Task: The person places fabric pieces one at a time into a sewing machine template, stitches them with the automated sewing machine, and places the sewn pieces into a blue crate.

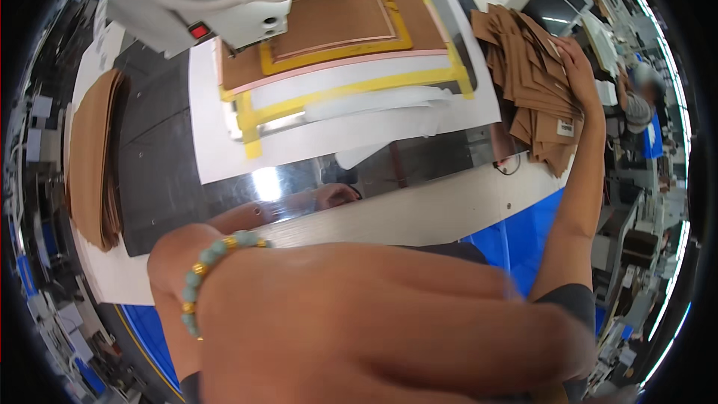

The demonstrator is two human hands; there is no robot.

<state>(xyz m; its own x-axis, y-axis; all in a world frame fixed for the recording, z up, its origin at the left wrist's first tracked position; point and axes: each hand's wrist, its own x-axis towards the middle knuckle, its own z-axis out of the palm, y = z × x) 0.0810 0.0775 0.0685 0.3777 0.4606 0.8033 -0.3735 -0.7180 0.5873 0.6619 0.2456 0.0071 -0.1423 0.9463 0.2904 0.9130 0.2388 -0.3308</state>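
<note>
Very near the camera, my left hand (381, 308) is raised and blurred, with a bracelet of green and gold beads (193, 279) at its wrist. Its fingers point right, and its palm side is hidden. My right hand (578, 70) lies against the right edge of a loose heap of flat brown pieces (533, 73), some with a white label. Its thumb is out of sight. Ahead stands a white Mitsubishi sewing machine head (224, 5). By it, a brown panel (336, 19) sits within a yellow frame (336, 55) on a white sheet (219, 146).
A folded brown stack (95, 157) stands at the table's left. Yellow tape strips (359, 87) border the work area, above a shiny metal plate (291, 179). A screen (555, 3) is beyond the heap. Blue bins (493, 241) lie below the edge. Another person (642, 92) sits far right.
</note>
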